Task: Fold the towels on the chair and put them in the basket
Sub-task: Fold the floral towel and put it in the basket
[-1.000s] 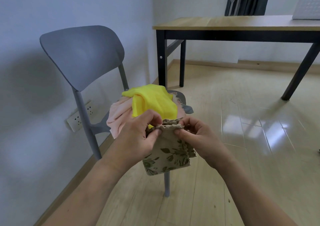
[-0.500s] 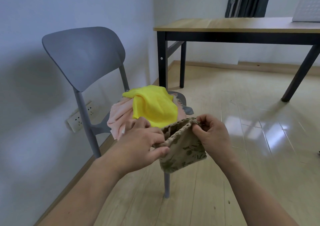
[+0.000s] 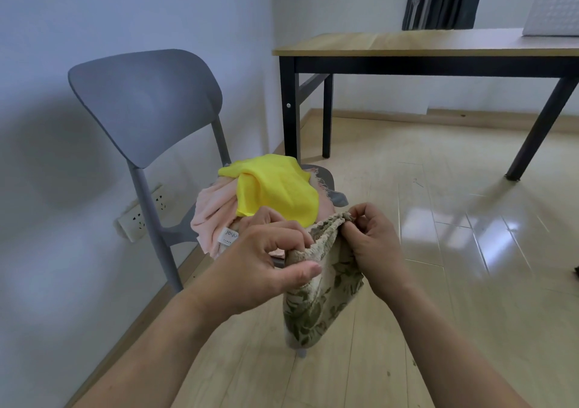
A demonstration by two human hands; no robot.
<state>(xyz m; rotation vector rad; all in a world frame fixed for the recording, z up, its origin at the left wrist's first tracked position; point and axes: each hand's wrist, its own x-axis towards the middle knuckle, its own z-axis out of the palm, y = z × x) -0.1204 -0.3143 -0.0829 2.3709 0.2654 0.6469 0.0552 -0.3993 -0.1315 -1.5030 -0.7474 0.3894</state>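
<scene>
Above a pale wood floor point(image 3: 407, 251), the left hand point(image 3: 266, 263) and right hand point(image 3: 372, 245) each pinch a leaf-print towel's point(image 3: 322, 301) gathered top edge; matching its corners should square the fold.

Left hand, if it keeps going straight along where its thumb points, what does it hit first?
Probably the right hand, just past the leaf-print towel that both hands pinch. The left hand points right along the towel's top edge. Depth is unclear.
</scene>
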